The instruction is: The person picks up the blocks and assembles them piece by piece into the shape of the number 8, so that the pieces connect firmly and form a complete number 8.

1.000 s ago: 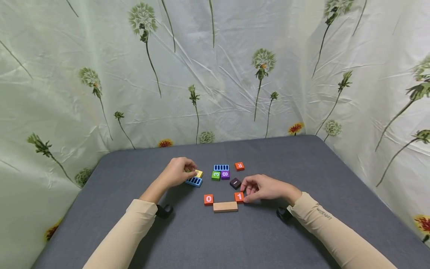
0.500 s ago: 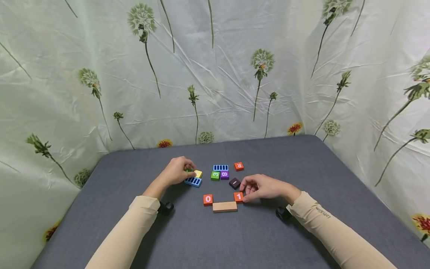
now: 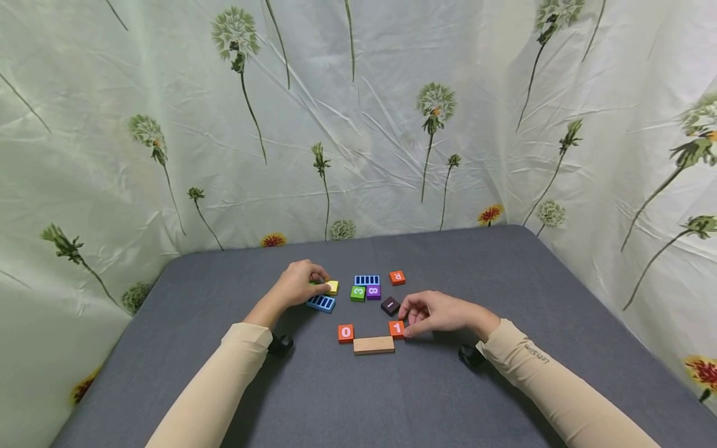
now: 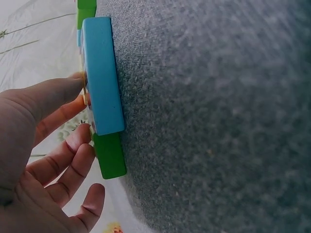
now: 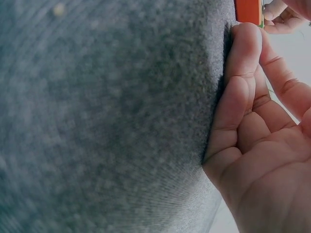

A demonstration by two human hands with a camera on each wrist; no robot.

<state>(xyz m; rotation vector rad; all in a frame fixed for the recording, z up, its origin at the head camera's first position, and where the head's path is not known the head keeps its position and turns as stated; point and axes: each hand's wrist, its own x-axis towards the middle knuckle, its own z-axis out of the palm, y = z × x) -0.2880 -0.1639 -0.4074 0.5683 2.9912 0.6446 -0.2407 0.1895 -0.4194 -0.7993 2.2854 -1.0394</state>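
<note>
In the head view, my left hand [image 3: 302, 284] pinches a yellow block [image 3: 333, 287] between thumb and fingers. Below it lies a blue block with dark bars [image 3: 321, 303], and a green block [image 4: 110, 155] shows beneath the fingers in the left wrist view. My right hand [image 3: 442, 312] rests on the table, fingers loosely curled, with thumb and index fingertips at the right edge of an orange block marked 1 [image 3: 396, 330]. An orange block marked 0 [image 3: 345, 333] and a plain wooden bar [image 3: 373, 345] lie to its left.
Mid-table stand a second blue barred block [image 3: 366, 280], a green 3 block [image 3: 358, 294] and a purple 8 block [image 3: 373, 292]. An orange R block [image 3: 397, 277] and a dark block with a dash [image 3: 390, 305] lie to the right. Flowered cloth [image 3: 381, 137] hangs behind.
My left hand has shifted the yellow block slightly right and away from the blue barred block. The right hand stays in place beside the orange 1 block.
</note>
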